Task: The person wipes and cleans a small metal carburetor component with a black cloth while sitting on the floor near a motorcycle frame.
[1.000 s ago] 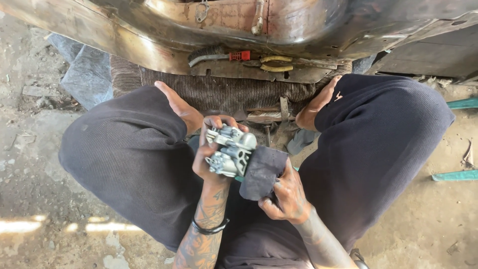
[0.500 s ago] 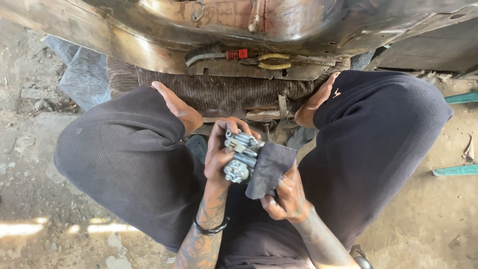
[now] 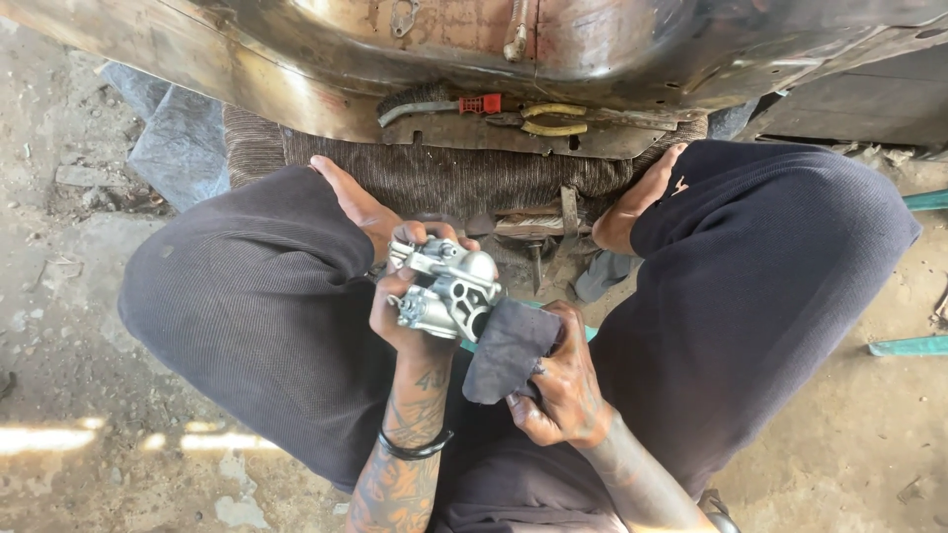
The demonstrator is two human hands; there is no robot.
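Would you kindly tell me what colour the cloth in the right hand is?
The cloth in the right hand is dark grey, almost black; the head view shows it.

Dusty concrete floor (image 3: 79,326) with sunlit streaks, a ribbed mat (image 3: 444,178) under dented metal bodywork (image 3: 612,49).

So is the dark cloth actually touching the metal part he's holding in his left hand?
Touching. The head view shows the dark cloth, pinched in the right hand, pressed against the lower right side of the silver metal part, with no gap between them.
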